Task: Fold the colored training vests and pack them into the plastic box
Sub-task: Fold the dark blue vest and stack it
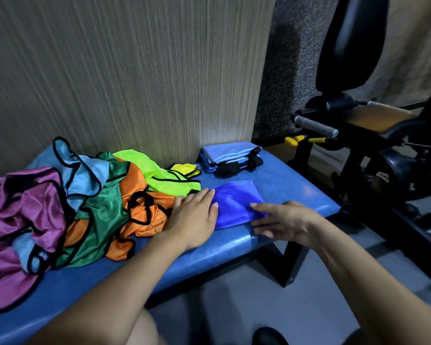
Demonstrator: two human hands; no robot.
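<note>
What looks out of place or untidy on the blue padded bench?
No plastic box is in view. The unfolded pile of coloured mesh vests lies tangled; the folded royal-blue vest sits flat under both hands.

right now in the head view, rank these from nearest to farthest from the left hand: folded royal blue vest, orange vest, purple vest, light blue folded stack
From the left hand:
1. folded royal blue vest, under its fingertips, to the right; orange vest, touching its left edge. Too close to call.
2. light blue folded stack, back right by the wall.
3. purple vest, far left of the bench.
</note>
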